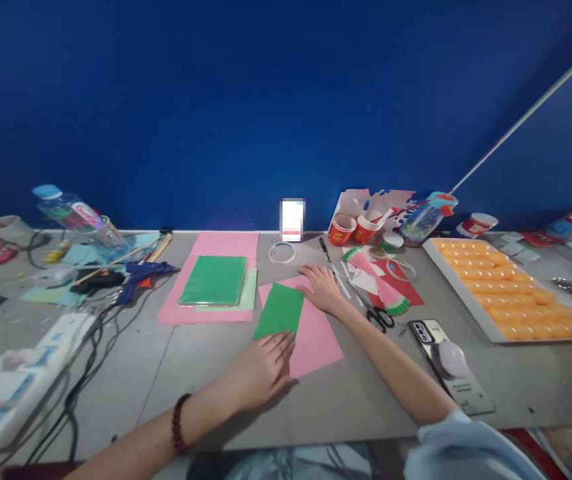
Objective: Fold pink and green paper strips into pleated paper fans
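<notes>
1. Left hand [269, 363] lies flat, palm down and fingers extended, gripping nothing; it covers the near end of the green paper [282, 308], at the middle of the tabletop [191, 373] toward its front edge.
2. From that hand, the green paper stretches away toward the tabletop's back edge. Its long axis runs front to back, with the far end leaning a little right. The left hand is nearer, being on the paper itself.
3. Right hand [322, 290] is also open and empty, laid on the pink sheet [321, 343] under the green paper. Its thumb is at the green paper's far right corner; whether it touches, I cannot tell.
4. Toward the tabletop's front left corner is a power strip [31, 380]; behind it, a bottle [81, 217] leans near the back edge, and a glue gun [139, 280] lies closer to the middle.
5. Just left of the green paper, a green packet [213, 280] rests over a large pink paper [223, 243].
6. On the right, red cups [342, 232] stand near the back edge, scissors [380, 319] and a phone [449, 363] lie nearer the front, and a tray [462, 291] holds orange balls [511, 290].
</notes>
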### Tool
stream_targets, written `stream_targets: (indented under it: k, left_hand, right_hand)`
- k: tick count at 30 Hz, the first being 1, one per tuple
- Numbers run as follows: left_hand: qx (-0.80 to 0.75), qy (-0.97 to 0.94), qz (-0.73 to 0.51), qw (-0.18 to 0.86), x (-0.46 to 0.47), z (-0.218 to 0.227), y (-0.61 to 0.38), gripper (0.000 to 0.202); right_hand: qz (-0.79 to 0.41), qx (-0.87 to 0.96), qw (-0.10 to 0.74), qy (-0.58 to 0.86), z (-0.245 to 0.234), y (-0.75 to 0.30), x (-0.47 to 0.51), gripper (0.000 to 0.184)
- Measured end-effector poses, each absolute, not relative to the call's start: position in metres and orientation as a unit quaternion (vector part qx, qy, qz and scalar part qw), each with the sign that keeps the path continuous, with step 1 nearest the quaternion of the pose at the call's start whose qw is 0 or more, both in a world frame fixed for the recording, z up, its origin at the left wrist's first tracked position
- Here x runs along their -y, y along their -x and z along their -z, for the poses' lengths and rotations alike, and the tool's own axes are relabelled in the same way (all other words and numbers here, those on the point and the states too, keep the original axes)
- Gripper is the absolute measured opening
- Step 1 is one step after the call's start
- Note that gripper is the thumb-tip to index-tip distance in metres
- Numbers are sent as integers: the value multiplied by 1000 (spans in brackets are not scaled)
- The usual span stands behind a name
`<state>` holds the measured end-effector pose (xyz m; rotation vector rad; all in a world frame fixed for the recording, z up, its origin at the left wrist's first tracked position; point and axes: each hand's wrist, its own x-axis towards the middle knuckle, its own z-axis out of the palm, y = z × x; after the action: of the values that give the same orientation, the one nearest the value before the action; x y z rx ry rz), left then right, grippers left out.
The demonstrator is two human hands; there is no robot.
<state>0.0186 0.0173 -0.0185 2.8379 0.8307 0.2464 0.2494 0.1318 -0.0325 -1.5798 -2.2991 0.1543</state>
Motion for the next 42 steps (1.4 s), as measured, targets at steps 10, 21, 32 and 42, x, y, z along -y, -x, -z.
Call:
stream_targets:
  k: [10,21,32,42]
  left_hand:
    - [-190,-958,-71,201,-28,-11,-10,38]
    - [-258,-954,-100,117,-78,22,-40,47]
    - [-302,-939,-119,112,-63,25,-43,62]
    - [-247,-962,-76,83,-38,16,-48,59]
  right_hand:
    - [-40,811,180,555,40,-252,-135,45]
    - [-34,790,184,584,37,-247,-136,38]
    - [-50,790,189,580,34,-247,-134,56]
    - [-28,758,203,620,38,-237,-137,48]
